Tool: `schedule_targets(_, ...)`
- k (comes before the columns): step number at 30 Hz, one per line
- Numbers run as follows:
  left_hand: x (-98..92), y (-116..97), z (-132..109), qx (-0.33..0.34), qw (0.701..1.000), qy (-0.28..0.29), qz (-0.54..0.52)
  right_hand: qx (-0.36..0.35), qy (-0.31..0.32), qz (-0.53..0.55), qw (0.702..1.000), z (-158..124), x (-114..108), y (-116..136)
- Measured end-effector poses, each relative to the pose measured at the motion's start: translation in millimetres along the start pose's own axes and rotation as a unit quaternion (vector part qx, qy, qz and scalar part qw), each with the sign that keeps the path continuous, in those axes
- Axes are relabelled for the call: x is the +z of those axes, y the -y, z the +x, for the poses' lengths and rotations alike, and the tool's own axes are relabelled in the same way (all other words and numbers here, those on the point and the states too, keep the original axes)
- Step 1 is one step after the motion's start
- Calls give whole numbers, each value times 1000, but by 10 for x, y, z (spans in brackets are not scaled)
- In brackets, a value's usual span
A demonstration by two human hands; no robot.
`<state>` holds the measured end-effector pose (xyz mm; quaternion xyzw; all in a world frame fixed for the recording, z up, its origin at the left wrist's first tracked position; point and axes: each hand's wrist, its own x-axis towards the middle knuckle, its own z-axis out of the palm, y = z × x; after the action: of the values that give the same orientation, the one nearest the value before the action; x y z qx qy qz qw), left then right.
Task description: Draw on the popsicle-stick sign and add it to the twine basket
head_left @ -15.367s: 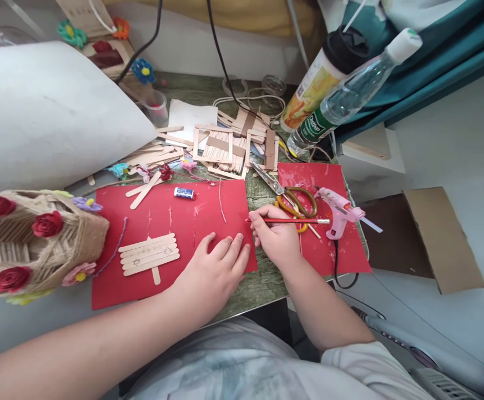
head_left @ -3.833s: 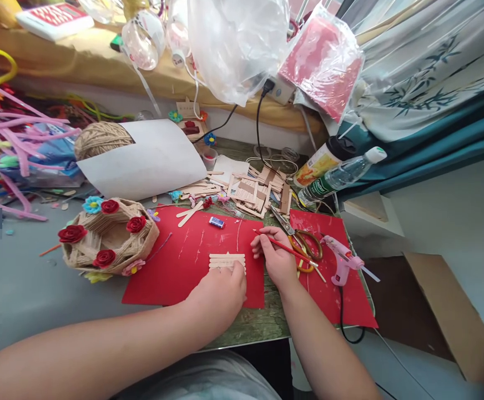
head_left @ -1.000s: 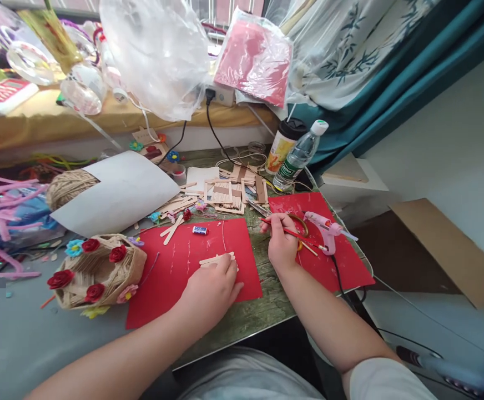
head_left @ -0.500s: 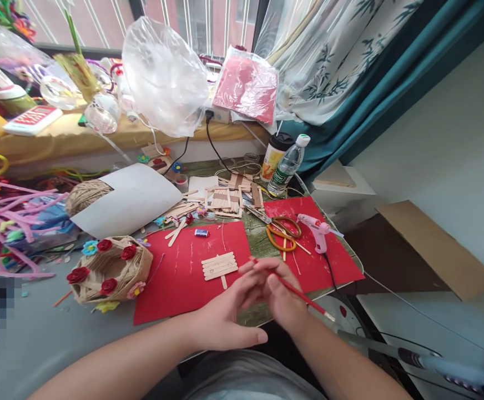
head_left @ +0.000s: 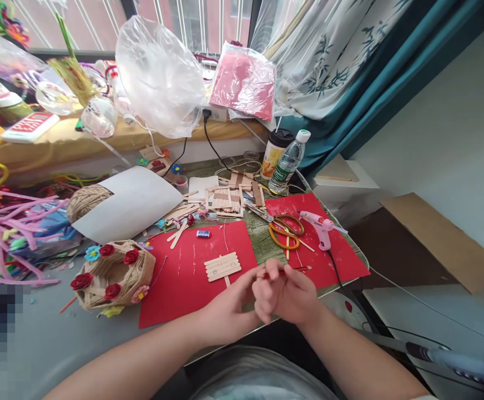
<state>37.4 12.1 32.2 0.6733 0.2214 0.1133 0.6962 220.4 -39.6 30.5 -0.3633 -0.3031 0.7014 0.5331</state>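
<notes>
My right hand (head_left: 286, 291) is closed on a slim red pencil (head_left: 299, 269), which lies nearly level across its fingers. Fingers hide most of its length. My left hand (head_left: 233, 308) is against the right one, thumb apart from its stretched fingers; the fingertips are partly covered. Just beyond the left hand, a small sign of craft sticks (head_left: 222, 266) with faint pencil marks lies on a red sheet (head_left: 171, 300), its stick post partly behind the hand. A blue-wrapped eraser (head_left: 203, 234) and crossed craft sticks (head_left: 177, 235) rest farther up.
Left stands a twine-wrapped basket (head_left: 144, 272) with red roses. Scissors (head_left: 286, 230) and a pink glue gun (head_left: 319, 229) lie on a second red sheet (head_left: 346, 261). Behind are piled craft sticks (head_left: 225, 200), a water bottle (head_left: 287, 164) and a drink cup (head_left: 275, 150). Pink pipe cleaners (head_left: 13, 222) spread at left.
My right hand has turned, swinging the pencil from a slant toward me to nearly level. Both hands have come closer together. The view has shifted slightly.
</notes>
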Motion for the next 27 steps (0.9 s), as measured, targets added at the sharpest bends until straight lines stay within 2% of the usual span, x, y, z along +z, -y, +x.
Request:
schedule_targets(2, -22, -13, -9, 6, 999, 31, -13, 15, 49, 2, 999, 36, -9, 0)
schedule_targets(3, -41, -28, -13, 6, 1000, 27, -6, 2, 38, -2, 999, 88, -41, 21)
schedule_targets(6, -109, -96, -9, 7, 994, -8, 107, -96, -98, -62, 989, 316, -175, 131)
schedule_targets(8, -138, -130, -3, 12, 960, -7, 279, -169, -187, -165, 954, 447, -234, 212)
schedule_targets(9, -140, -132, -3, 17, 928, -6, 373, -194, -208, -237, 929, 483, -242, 249)
schedule_targets(11, -111, -99, -20, 4, 852, -14, 524, -250, -176, -411, 859, 481, -210, 320)
schedule_targets(13, -49, -38, -64, -29, 797, -14, 603, -315, -46, -577, 752, 382, -125, 389)
schedule_targets(15, 20, 4, -126, -59, 767, -4, 639, -335, 87, -665, 662, 224, -32, 455)
schedule_targets(16, 47, 8, -154, -63, 756, 5, 651, -347, 117, -684, 631, 145, -3, 478)
schedule_targets(17, 65, 0, -175, -60, 748, 13, 661, -360, 127, -688, 617, 79, 4, 489)
schedule_targets(18, 73, -17, -186, -53, 741, 15, 670, -365, 131, -679, 624, 39, -10, 482)
schedule_targets(19, 71, -39, -186, -46, 733, 10, 678, -361, 124, -658, 649, 29, -45, 454)
schedule_targets(20, 61, -60, -174, -44, 727, -2, 686, -349, 106, -629, 687, 53, -94, 405)
schedule_targets(21, 46, -75, -155, -48, 720, -17, 692, -339, 59, -587, 733, 108, -151, 335)
schedule_targets(22, 27, -82, -131, -56, 713, -30, 699, -326, -35, -533, 780, 187, -209, 251)
schedule_targets(23, 9, -80, -106, -65, 707, -36, 703, -282, -127, -476, 823, 279, -263, 161)
schedule_targets(24, -6, -71, -83, -74, 703, -37, 706, -247, -186, -416, 855, 374, -310, 71)
schedule_targets(25, -18, -59, -65, -81, 702, -35, 707, -221, -216, -366, 878, 463, -350, -9)
schedule_targets(27, -29, -40, -44, -87, 703, -29, 706, -195, -254, -290, 902, 596, -407, -127)
